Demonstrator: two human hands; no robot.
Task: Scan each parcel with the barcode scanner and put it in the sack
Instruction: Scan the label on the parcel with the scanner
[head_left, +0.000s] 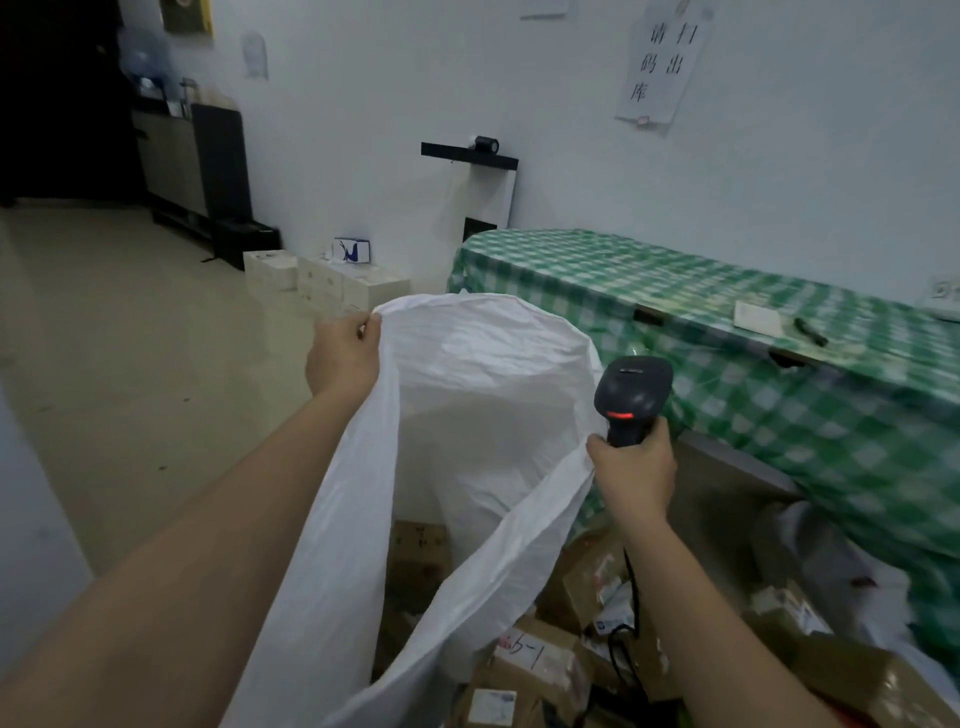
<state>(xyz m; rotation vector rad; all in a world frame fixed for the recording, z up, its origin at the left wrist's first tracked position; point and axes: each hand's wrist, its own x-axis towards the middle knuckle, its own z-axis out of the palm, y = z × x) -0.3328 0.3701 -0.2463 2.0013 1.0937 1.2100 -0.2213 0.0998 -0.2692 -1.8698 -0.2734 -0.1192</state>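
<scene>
2 hands hold the white woven sack (467, 395) open at its mouth, which gapes wide toward the camera; the left hand (343, 356) pinches the far-left rim between thumb and curled fingers and lifts it high; the right hand (631, 475) has its fingers wrapped round the handle of the black barcode scanner (634, 395) and also catches the sack's near-right rim against that handle; the scanner stands upright above the fist, a red light showing on its neck, and its black cable (631, 587) hangs down along the right forearm; the sack's inside shows only white fabric, and whether anything lies at the bottom cannot be told; below and to the right of the sack sits a heap of cardboard parcels (540, 660), several bearing labels, 1 marked by hand in red; more brown boxes (418, 551) lie just behind the sack's lower edge; to the right stands a table under a green checked cloth (727, 322), with a white card (758, 318) and a dark pen-like thing (810, 331) on top; on the white wall above hangs a paper notice (660, 62); pale cartons (322, 278) stand on the floor by the wall.
</scene>
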